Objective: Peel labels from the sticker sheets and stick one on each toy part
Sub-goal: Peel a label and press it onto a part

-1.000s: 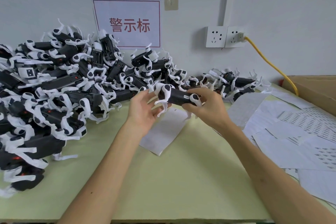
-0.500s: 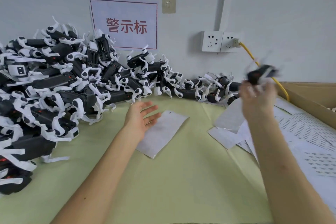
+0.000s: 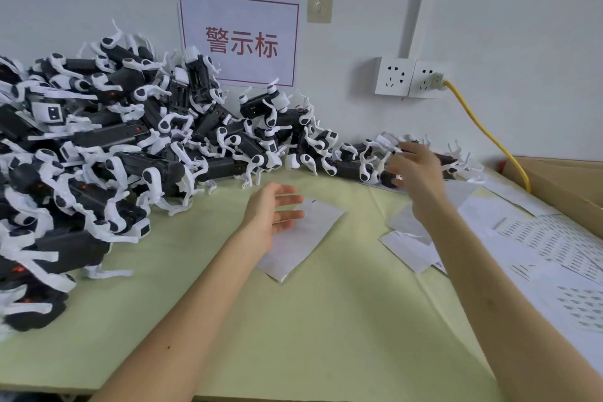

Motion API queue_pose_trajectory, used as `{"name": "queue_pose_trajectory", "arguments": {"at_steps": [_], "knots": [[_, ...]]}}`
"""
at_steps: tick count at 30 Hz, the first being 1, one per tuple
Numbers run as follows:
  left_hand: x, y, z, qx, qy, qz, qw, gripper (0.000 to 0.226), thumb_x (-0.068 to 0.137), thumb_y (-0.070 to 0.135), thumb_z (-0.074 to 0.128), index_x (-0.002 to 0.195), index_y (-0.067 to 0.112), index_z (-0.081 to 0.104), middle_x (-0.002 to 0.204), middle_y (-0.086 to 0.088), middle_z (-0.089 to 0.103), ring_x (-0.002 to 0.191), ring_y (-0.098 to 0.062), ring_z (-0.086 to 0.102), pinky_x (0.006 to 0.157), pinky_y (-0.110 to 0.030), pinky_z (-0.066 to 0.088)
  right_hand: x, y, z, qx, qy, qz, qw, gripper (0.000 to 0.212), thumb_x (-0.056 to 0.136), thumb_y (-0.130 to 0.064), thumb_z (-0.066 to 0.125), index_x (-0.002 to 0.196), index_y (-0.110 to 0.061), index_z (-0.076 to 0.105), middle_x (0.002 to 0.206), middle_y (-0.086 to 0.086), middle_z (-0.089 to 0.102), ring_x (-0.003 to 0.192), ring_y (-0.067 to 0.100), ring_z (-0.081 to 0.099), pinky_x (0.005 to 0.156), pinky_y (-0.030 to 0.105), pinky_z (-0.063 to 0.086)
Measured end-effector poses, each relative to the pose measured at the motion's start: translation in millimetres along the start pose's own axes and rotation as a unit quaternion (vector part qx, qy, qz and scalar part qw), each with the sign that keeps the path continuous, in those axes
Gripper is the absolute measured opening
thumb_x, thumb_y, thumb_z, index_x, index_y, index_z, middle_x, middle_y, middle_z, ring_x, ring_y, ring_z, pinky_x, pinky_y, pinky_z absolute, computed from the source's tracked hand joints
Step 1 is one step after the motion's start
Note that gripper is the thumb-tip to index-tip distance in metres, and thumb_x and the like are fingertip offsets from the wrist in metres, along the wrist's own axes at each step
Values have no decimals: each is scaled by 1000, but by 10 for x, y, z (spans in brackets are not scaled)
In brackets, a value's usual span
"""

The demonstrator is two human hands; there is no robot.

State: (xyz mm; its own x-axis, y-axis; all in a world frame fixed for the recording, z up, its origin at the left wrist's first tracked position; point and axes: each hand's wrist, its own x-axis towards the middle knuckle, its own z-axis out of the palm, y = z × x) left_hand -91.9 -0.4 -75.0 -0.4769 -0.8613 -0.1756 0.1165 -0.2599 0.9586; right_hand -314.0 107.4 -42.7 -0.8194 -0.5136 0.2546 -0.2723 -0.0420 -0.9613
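A big heap of black-and-white toy parts (image 3: 107, 153) covers the left of the green table and thins out along the wall to the right. My left hand (image 3: 272, 212) hovers open, palm up, over a white sticker sheet (image 3: 301, 243) lying in the middle. My right hand (image 3: 416, 170) is blurred, fingers spread and holding nothing, just in front of the low row of toy parts (image 3: 362, 161) by the wall. More sticker sheets (image 3: 551, 240) with small printed labels lie at the right.
A cardboard box (image 3: 567, 186) stands at the far right edge. A yellow cable (image 3: 483, 130) runs from the wall sockets (image 3: 409, 77) down behind the box. A sign (image 3: 239, 39) with red characters hangs on the wall. Bare green tabletop (image 3: 293, 320) lies between my forearms.
Both hands held one toy part a second ago. My right hand then swung it up and right toward the box, and now it is back at the row of parts, holding nothing.
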Motion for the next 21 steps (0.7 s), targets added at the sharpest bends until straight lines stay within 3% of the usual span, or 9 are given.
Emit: {"name": "queue_pose_trajectory", "arguments": {"at_steps": [2, 4, 6, 8, 10, 14, 19, 21], "knots": [[-10, -7, 18, 12, 1, 3, 1000, 28, 101, 22, 43, 90, 16, 67, 76, 2, 77, 60, -20, 69, 64, -30, 45, 93, 0, 178, -109, -77, -28, 991, 52, 91, -17, 71, 139, -14, 50, 130, 8, 59, 104, 23, 64, 87, 41, 53], [-18, 1, 23, 20, 1, 4, 1000, 27, 102, 22, 43, 90, 16, 67, 75, 2, 77, 60, -20, 68, 63, -29, 46, 242, 14, 304, -254, -98, -66, 960, 65, 91, -22, 73, 147, -10, 42, 140, 10, 53, 117, 25, 58, 100, 40, 46], [-25, -4, 21, 25, 0, 3, 1000, 27, 102, 22, 43, 90, 16, 67, 75, 2, 76, 60, -20, 68, 63, -29, 45, 409, 68, 376, -315, -101, -69, 941, 66, 93, -22, 71, 149, -6, 41, 137, 11, 56, 122, 28, 55, 100, 37, 44], [-22, 3, 20, 23, -3, 5, 1000, 27, 102, 22, 43, 89, 15, 67, 73, 2, 76, 60, -20, 67, 62, -29, 44, 533, 115, 426, -281, -121, -5, 952, 53, 96, -21, 65, 142, -2, 47, 104, 7, 61, 91, 24, 60, 80, 34, 48], [-13, 6, 26, 23, -3, 3, 1000, 27, 102, 21, 44, 88, 16, 67, 72, 4, 76, 59, -19, 67, 62, -29, 44, 596, 176, 460, -253, -146, 40, 956, 41, 97, -15, 62, 133, 3, 54, 92, 6, 58, 77, 22, 55, 72, 34, 50], [-38, 4, 52, 40, -11, 9, 999, 25, 101, 21, 45, 89, 16, 67, 79, 2, 76, 59, -18, 67, 63, -29, 45, 548, 261, 449, -332, -81, -57, 938, 22, 94, -3, 56, 109, -3, 72, 100, 15, 74, 90, 30, 67, 86, 38, 56], [-74, 14, 62, 49, -20, 15, 998, 24, 101, 21, 45, 95, 14, 67, 90, -3, 78, 64, -20, 68, 63, -28, 45, 404, 144, 443, -283, -25, -144, 948, 26, 92, 3, 50, 97, -2, 75, 78, 11, 71, 76, 27, 69, 75, 36, 57], [-84, 8, 65, 53, -34, 10, 998, 24, 102, 23, 46, 98, 15, 68, 95, -3, 79, 69, -20, 69, 65, -28, 47, 363, -26, 415, -254, -17, -160, 954, 22, 95, 0, 52, 97, -5, 73, 71, 10, 71, 59, 14, 67, 59, 24, 54]]}}
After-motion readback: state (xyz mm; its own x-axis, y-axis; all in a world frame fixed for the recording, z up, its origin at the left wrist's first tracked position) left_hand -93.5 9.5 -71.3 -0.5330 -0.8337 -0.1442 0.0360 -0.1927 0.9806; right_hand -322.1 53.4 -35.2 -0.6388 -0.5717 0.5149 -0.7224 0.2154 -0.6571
